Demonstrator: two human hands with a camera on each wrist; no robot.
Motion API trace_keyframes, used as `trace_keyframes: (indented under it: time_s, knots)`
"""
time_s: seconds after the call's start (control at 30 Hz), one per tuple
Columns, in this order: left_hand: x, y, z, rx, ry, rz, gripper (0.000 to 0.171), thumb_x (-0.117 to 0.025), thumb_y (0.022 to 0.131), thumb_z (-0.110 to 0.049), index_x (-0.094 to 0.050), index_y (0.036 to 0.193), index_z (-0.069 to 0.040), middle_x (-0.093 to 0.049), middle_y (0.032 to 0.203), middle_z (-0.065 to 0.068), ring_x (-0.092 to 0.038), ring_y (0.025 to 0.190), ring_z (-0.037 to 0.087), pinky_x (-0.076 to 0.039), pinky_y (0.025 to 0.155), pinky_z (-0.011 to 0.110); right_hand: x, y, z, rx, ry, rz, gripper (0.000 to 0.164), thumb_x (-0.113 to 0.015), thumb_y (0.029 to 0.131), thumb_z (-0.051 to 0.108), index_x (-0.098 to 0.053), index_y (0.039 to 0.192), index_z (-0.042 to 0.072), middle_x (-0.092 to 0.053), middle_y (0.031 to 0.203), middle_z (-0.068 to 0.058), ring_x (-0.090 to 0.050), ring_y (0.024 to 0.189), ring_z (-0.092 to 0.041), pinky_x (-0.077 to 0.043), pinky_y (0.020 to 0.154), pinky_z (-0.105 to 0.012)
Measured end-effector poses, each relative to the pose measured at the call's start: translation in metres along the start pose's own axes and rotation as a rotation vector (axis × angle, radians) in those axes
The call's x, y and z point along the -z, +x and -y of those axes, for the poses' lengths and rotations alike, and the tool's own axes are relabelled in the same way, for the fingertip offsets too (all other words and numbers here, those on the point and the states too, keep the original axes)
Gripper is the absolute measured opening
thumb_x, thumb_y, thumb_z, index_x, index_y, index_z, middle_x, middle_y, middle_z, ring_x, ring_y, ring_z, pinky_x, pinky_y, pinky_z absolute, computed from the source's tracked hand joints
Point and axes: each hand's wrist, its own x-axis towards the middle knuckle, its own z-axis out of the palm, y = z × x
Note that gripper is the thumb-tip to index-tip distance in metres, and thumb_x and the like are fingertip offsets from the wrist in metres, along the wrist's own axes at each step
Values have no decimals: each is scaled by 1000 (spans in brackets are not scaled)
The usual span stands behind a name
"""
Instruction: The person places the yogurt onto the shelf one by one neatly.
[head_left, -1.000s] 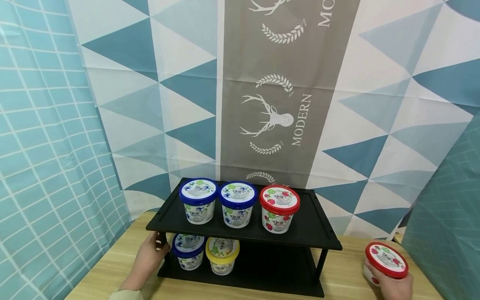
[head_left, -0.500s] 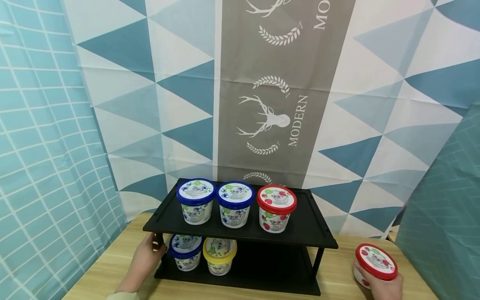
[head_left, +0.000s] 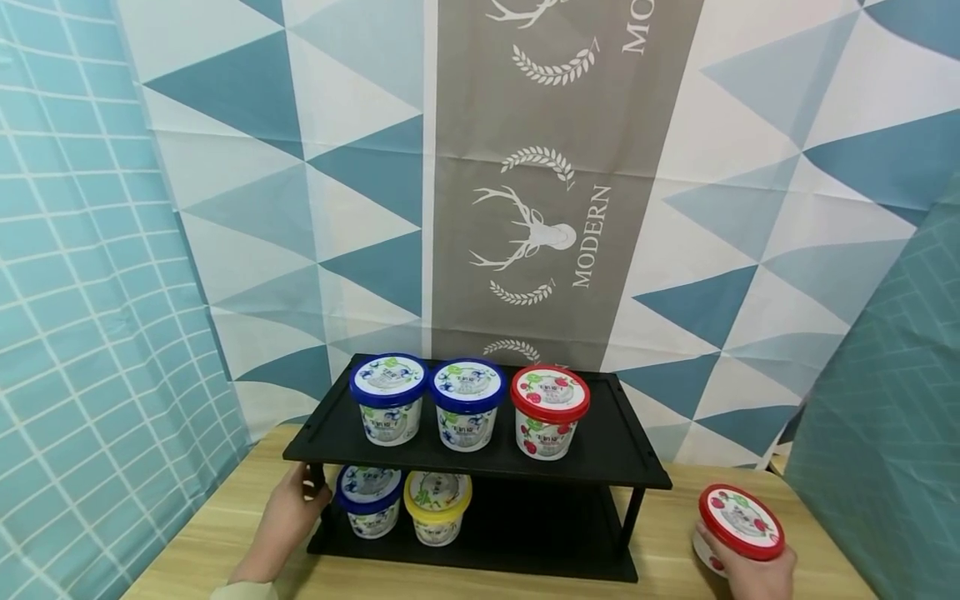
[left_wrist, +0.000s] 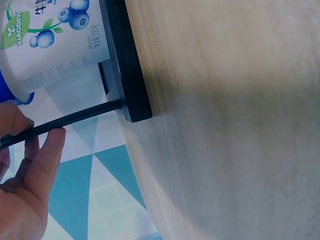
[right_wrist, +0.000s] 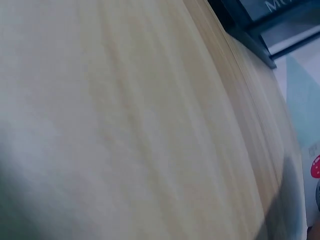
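In the head view a black two-tier rack [head_left: 480, 467] stands on the wooden table. My left hand [head_left: 288, 510] holds its front left post, with thumb and fingers about the thin black post [left_wrist: 75, 116] in the left wrist view. At the far right, my right hand [head_left: 757, 571] grips a white tub with a red lid [head_left: 738, 523], strawberry-printed. Whether that tub touches the table is unclear. Two blue-lidded tubs, including a left one [head_left: 388, 400], and a red-lidded tub [head_left: 550, 412] sit on the top tier. Below are a blue-lidded tub [head_left: 370, 500] and a yellow-lidded tub [head_left: 437, 508].
Wooden table [head_left: 225, 508] surface shows left of the rack and between it and the right hand. A patterned cloth [head_left: 375, 208] hangs behind the rack. Tiled-pattern cloths close in the left and right sides.
My right hand has moved slightly left with the red-lidded tub, closer to the rack. My left hand stays at the post. The head view has shifted a little.
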Motion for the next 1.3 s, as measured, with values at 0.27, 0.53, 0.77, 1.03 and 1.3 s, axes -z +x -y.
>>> trace_keyframes:
  time_s: [0.27,0.53,0.77,1.03,1.3]
  knots:
    - [1,0,0,2,7,6,45,-53,79,-8,-39,122,-4,-55,98,18,-58,83,27,-51,66,35,-8,-17,-4,-12,5,-19,129,-65,55,67,14,137,7,-7,138,-30,-17,113,-47,-29,93,-64]
    - [4,0,0,5,7,23,48,-54,80,-8,-36,124,-4,-54,100,21,-58,85,29,-52,66,37,-13,-30,-8,-29,-10,-40,127,-65,56,66,11,137,4,-9,137,-30,-17,113,-48,-29,93,-63]
    - [3,0,1,-10,6,12,48,-55,79,-8,-37,124,-4,-55,99,20,-58,84,29,-51,65,35,-15,-46,-3,-53,15,-73,125,-63,57,68,7,137,3,-12,136,-30,-17,114,-47,-29,96,-62]
    - [4,1,0,-7,-4,10,45,-54,79,-7,-38,121,-3,-54,98,20,-58,84,30,-51,65,36,-21,-62,4,-17,-12,-46,125,-66,57,65,9,138,4,-12,135,-30,-20,112,-47,-30,94,-63]
    - [2,0,0,-37,-8,0,45,-55,79,-7,-39,120,-3,-55,95,19,-58,82,29,-50,63,33,-27,-74,3,-5,-30,-43,124,-68,59,61,8,138,4,-14,132,-30,-20,111,-47,-31,92,-63]
